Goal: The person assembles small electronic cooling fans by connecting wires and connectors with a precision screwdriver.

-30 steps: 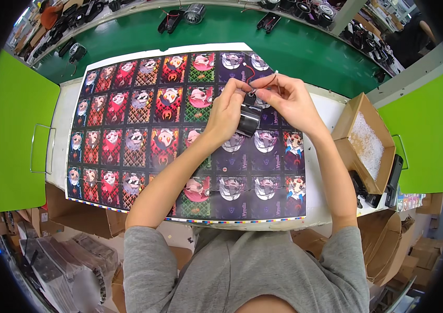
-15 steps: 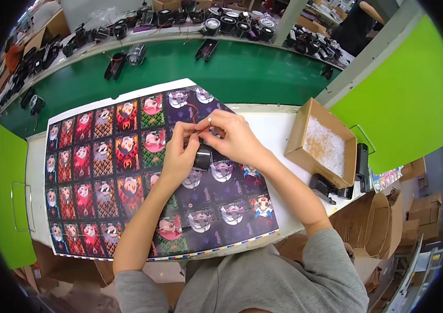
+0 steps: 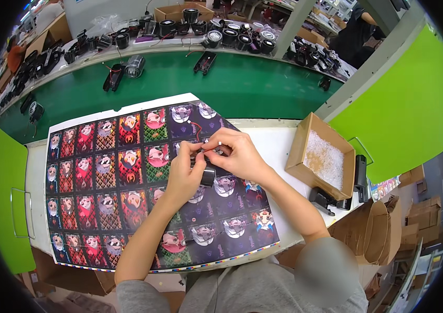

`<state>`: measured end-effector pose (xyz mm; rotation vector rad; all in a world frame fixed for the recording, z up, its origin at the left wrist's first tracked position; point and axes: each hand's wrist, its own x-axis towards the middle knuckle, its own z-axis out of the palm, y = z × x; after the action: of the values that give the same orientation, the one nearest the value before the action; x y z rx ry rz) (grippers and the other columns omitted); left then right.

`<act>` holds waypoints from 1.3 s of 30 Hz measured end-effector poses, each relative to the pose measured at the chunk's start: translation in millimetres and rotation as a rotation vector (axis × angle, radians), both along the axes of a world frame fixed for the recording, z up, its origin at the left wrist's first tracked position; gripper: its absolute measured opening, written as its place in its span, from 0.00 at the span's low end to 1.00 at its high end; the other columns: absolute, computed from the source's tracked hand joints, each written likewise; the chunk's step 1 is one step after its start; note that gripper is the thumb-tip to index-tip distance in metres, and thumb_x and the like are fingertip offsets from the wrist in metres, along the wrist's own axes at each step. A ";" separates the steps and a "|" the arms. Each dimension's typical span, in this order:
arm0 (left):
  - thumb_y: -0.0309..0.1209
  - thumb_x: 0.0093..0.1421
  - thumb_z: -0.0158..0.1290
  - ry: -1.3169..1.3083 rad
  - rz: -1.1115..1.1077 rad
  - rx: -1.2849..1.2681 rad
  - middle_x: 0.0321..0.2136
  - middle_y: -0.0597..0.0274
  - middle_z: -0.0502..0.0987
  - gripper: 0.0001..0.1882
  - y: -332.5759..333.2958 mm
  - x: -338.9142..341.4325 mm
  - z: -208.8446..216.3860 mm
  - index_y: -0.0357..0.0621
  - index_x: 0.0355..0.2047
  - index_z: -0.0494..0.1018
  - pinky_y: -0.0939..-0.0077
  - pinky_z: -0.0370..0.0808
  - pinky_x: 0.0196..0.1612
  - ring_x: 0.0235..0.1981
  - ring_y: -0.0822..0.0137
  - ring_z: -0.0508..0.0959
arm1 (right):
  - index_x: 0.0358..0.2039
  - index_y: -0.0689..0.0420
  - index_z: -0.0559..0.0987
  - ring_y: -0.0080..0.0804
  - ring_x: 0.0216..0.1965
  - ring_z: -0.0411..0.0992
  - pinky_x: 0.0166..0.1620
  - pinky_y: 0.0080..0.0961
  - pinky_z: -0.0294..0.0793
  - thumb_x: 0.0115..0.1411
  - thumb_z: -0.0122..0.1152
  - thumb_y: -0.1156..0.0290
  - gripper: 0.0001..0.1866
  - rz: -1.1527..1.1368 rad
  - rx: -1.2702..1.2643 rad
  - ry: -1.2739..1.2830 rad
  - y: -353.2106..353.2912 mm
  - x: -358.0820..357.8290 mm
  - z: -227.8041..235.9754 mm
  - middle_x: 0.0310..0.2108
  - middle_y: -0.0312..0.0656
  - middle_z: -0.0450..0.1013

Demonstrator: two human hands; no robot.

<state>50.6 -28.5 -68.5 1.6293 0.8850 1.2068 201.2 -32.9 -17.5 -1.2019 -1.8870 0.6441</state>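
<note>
Over the printed sheet [image 3: 127, 180], both my hands meet at thin red wires [image 3: 197, 130] with small white plugs. Thumb and fingers of my left hand [image 3: 185, 175] are pinched together at the wire. My right hand [image 3: 240, 156] pinches wire too, beside its left fingertips, and a white plug [image 3: 220, 143] pokes out above its fingers. Just below the fingers is a black cylindrical part [image 3: 208, 177], partly covered by my left hand. Where exactly the wires run between my fingertips is hidden.
A cardboard box [image 3: 297, 154] of clear small pieces stands on the right, black housings [image 3: 320, 199] beside it. Beyond the white table runs a green belt [image 3: 169, 78] with several black parts on it. Green panels [image 3: 404, 99] flank both sides.
The whole scene sits lower in the picture, as the view has tilted up. My hands stay together at the wires, with the fingers slightly shifted. More of the loose wire's white plug shows.
</note>
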 end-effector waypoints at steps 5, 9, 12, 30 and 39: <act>0.22 0.54 0.43 0.056 0.046 -0.049 0.27 0.49 0.73 0.08 -2.9 -2.9 2.2 0.33 0.36 0.63 0.74 0.71 0.30 0.30 0.62 0.76 | 0.28 0.64 0.76 0.31 0.23 0.72 0.26 0.20 0.72 0.43 0.58 0.82 0.09 -0.015 0.267 -0.144 -5.0 -5.8 -7.7 0.26 0.42 0.71; 0.21 0.53 0.43 0.040 0.032 0.053 0.24 0.50 0.71 0.07 -10.2 0.0 9.0 0.33 0.34 0.63 0.73 0.70 0.30 0.25 0.62 0.74 | 0.29 0.63 0.74 0.37 0.24 0.70 0.27 0.27 0.71 0.41 0.58 0.83 0.11 0.028 0.192 -0.119 -7.6 4.7 -10.5 0.24 0.43 0.68; 0.21 0.53 0.41 -0.024 0.060 0.016 0.24 0.51 0.70 0.09 -0.2 7.3 5.5 0.34 0.36 0.61 0.72 0.70 0.31 0.26 0.62 0.74 | 0.30 0.61 0.76 0.26 0.21 0.68 0.22 0.21 0.67 0.43 0.57 0.84 0.11 -0.029 0.238 -0.065 -9.6 4.6 -4.1 0.24 0.41 0.70; 0.24 0.53 0.45 -0.077 -0.003 0.039 0.26 0.51 0.68 0.10 -4.7 2.7 -2.6 0.34 0.35 0.59 0.71 0.68 0.32 0.28 0.63 0.71 | 0.28 0.59 0.78 0.15 0.17 0.61 0.18 0.14 0.59 0.45 0.60 0.81 0.07 -0.047 0.018 -0.010 -11.7 -2.1 0.3 0.26 0.35 0.72; 0.24 0.53 0.45 -0.077 0.025 0.045 0.25 0.52 0.68 0.08 -2.5 4.8 -2.1 0.35 0.33 0.60 0.72 0.68 0.30 0.26 0.64 0.72 | 0.26 0.60 0.77 0.16 0.15 0.61 0.17 0.14 0.58 0.43 0.60 0.80 0.06 -0.110 0.074 -0.010 -10.5 -7.6 -7.3 0.22 0.35 0.71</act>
<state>55.4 -31.1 -70.5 1.6006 0.8376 1.3060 193.7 -43.5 -24.7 -1.2537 -1.8230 0.5051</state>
